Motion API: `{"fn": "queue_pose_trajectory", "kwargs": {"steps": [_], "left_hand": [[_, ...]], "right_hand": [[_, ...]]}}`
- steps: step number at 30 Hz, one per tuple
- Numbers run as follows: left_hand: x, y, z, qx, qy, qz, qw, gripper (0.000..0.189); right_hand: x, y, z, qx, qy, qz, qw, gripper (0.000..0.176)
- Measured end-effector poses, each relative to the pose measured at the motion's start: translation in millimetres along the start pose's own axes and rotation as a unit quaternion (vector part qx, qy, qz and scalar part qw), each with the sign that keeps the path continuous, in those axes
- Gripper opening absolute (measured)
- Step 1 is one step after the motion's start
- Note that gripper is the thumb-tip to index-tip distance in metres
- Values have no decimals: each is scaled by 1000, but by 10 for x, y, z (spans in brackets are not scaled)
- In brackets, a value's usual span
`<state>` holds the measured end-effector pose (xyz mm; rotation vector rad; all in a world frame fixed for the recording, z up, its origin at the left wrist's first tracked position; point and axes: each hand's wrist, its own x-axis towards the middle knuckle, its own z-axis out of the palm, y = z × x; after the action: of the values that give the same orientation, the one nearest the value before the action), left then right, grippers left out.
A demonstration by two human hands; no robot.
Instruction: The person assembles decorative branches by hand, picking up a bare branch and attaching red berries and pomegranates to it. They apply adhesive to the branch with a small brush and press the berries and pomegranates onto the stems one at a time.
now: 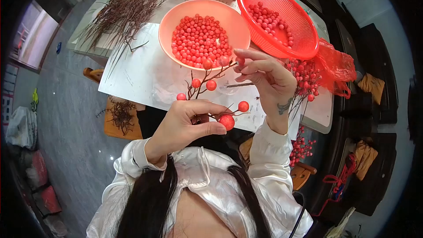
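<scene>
The berried branch [211, 85] is just above the counter's [324, 112] near edge. My left hand [183, 121] pinches its lower stems between thumb and fingers, likely to steady the forks. My right hand [271, 79] pinches a small red berry [240, 61] beside a twig tip, where I can probably line it up. The berry bowl [165, 35] sits right beyond, handy for reaching; the red basket [306, 20] leans beside it near the far right corner. Bare twigs [125, 11] lie towards the far left corner, berried sprigs [305, 77] by the right edge, seemingly kept apart.
</scene>
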<state>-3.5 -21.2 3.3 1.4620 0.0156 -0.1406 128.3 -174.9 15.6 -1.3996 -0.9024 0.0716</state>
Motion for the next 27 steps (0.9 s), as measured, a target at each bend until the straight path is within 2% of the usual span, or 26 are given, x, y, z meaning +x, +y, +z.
{"fn": "queue_pose_trajectory", "kwargs": {"steps": [10,27], "left_hand": [[-53,55,8,-9,-5,13,1000,28],[-57,62,37,27,-17,28,999,29]], "right_hand": [[-26,23,15,-35,15,-9,999,10],[-98,28,27,-1,41,-2,999,9]]}}
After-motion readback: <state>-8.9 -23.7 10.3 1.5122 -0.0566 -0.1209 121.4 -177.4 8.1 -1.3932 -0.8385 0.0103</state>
